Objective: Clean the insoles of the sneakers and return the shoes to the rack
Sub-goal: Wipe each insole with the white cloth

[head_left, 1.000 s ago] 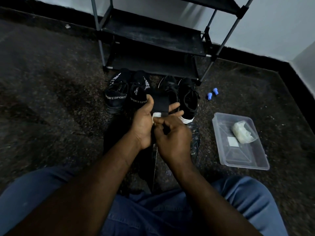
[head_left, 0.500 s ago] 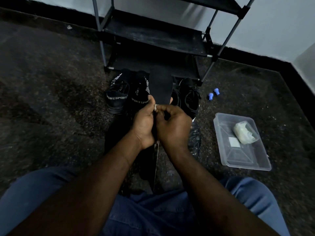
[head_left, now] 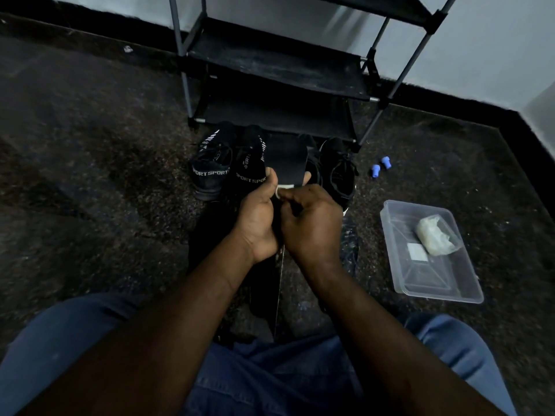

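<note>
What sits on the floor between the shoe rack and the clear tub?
Two small blue caps lie there on the dark floor, apart from both shoe rack and clear tub; the head view shows it.

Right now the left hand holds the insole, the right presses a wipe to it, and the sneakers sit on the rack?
No: head view shows the sneakers on the floor before the rack. Left hand holds the insole, right hand presses a wipe to it.

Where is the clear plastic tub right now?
In the head view, the clear plastic tub sits on the floor on the person's right, right of the black sneakers, with two small blue pieces farther off toward the shoe rack.
</note>
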Demonstrator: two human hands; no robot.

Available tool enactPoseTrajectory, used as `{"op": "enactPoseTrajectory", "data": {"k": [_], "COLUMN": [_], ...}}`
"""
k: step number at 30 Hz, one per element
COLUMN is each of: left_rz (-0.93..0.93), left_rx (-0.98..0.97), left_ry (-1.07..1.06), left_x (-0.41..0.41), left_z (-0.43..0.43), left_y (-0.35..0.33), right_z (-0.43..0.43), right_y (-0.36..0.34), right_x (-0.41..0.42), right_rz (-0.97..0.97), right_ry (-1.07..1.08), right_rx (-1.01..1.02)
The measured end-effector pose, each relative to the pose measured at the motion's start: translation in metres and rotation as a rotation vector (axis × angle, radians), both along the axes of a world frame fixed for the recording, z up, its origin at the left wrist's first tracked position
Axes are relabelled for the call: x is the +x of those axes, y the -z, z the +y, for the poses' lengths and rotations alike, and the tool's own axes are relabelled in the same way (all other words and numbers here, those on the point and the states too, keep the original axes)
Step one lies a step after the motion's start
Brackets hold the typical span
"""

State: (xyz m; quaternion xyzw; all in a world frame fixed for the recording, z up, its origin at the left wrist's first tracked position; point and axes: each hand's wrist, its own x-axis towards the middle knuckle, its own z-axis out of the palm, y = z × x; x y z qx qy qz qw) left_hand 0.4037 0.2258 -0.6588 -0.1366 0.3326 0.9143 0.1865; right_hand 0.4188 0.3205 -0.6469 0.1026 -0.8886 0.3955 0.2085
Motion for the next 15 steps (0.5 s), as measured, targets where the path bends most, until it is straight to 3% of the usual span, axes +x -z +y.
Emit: {"op": "enactPoseTrajectory", "data": {"k": [5,11,15], "left_rz": [-0.005,0.037,0.034], "left_rx": [0.051,0.033,0.041], "left_ry": [-0.004,-0.098,-0.041], "left_x": [0.002,-0.005,-0.004], "left_z": [0.0,-0.007,-0.003], "left_y": [-0.003,-0.003,-0.001], "right_z": [0.003,0.003,0.014], "right_y": [-0.001,0.012,0.01], "right_x": [-0.009,0.029,0.014], "right_rz": [-0.004,-0.055,-0.022], "right_ry": [0.068,-0.09,-0.018], "right_rx": [0.054,0.067,0.109]}}
